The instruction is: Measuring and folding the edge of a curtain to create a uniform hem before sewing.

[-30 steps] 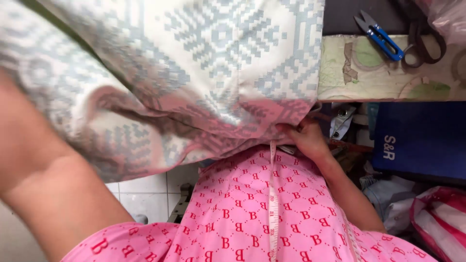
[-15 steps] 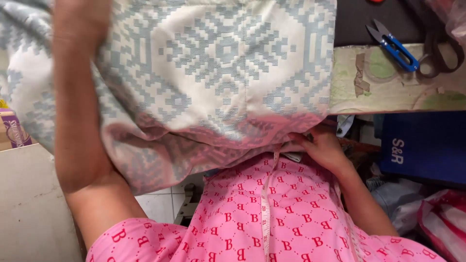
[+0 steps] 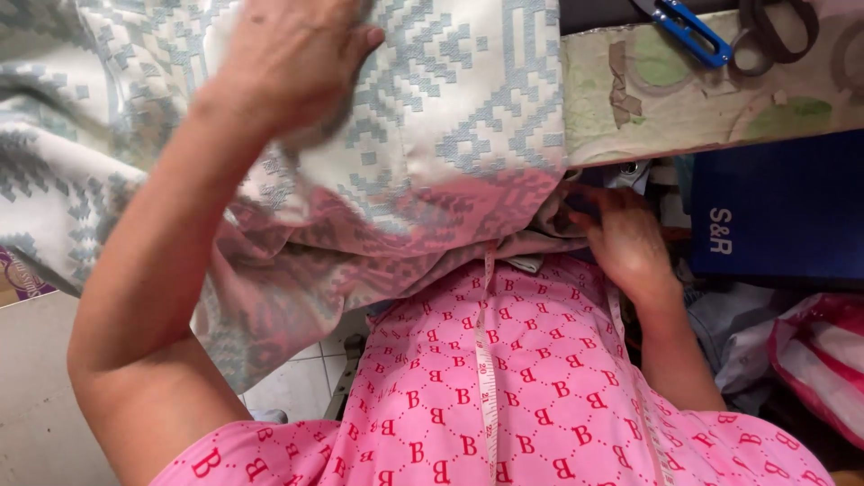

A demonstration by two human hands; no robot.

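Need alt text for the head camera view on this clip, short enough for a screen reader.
A person's left hand presses on a grey-and-white patterned cloth draped over a table edge, while the right hand grips the cloth's lower edge. A measuring tape hangs over their pink top; blue snips lie on the table.

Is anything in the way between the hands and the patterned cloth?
Nothing visible is. The left hand lies flat on top of the patterned cloth, and the right hand touches its lower edge under the table edge.
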